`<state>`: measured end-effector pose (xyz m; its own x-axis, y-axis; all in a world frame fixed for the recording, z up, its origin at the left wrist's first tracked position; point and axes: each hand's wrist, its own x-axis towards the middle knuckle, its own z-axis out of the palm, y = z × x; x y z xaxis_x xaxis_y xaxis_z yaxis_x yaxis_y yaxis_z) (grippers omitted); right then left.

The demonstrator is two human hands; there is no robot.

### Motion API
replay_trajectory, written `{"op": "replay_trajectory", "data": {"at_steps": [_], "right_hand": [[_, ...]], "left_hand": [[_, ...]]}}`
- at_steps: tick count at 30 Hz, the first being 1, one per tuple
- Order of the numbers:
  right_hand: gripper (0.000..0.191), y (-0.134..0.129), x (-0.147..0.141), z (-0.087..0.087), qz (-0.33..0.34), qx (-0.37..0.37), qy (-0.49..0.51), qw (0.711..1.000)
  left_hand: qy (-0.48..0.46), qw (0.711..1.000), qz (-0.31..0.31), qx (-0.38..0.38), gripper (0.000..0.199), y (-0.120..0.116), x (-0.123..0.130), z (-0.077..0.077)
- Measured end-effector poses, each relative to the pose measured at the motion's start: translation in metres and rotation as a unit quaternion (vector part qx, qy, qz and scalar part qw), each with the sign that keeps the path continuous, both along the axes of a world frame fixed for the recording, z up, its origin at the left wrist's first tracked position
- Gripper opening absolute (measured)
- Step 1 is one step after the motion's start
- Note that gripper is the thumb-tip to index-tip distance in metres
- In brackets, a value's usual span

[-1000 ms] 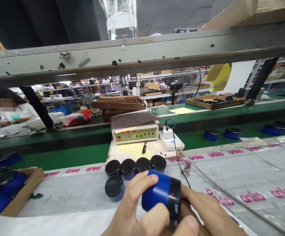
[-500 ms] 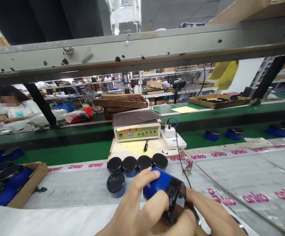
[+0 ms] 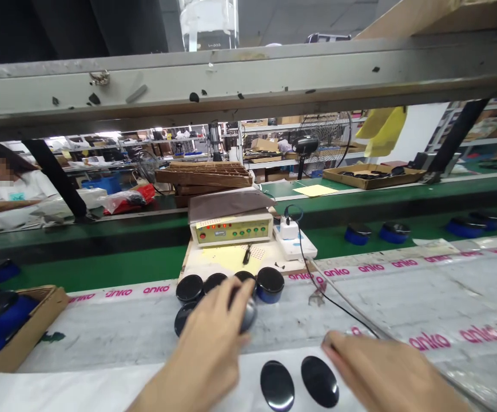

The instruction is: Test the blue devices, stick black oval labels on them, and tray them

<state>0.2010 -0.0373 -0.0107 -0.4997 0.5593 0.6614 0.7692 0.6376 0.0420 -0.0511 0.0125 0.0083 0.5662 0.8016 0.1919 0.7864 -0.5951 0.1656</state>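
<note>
My left hand is closed around a cylindrical blue-and-black device, seen mostly as a dark, blurred round top beyond my fingers. It is held just in front of several similar black-topped blue devices standing in a group, some partly covered by the hand. Low on the right, my right hand has its fingers pressed together; whatever is in them, if anything, is hidden and blurred. Beside it, two glossy black oval discs lie on a white sheet.
A cardboard box of blue devices stands at left. Behind the group are a control unit and a white plug, whose black cable crosses the bench. More devices sit on the green belt. A metal beam spans overhead.
My left hand has carried the device forward and left from between my hands to the group. My right hand has parted from it and moved right, uncovering the two black discs.
</note>
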Motion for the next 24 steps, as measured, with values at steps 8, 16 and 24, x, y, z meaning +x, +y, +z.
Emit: {"op": "replay_trajectory", "data": {"at_steps": [8, 16, 24], "right_hand": [[0.034, 0.14, 0.145, 0.032, -0.514, -0.185, 0.197, 0.814], [0.025, 0.193, 0.155, 0.017, -0.44, -0.277, 0.231, 0.822], [0.035, 0.068, -0.004, 0.075, 0.005, -0.36, 0.23, 0.904]], "left_hand": [[0.084, 0.995, 0.011, -0.061, 0.078, 0.024, -0.015, -0.009], [0.062, 0.992, 0.005, -0.109, 0.084, 0.035, -0.014, -0.007], [-0.565, 0.709, -0.101, -0.409, 0.073, 0.002, 0.013, 0.013]]}}
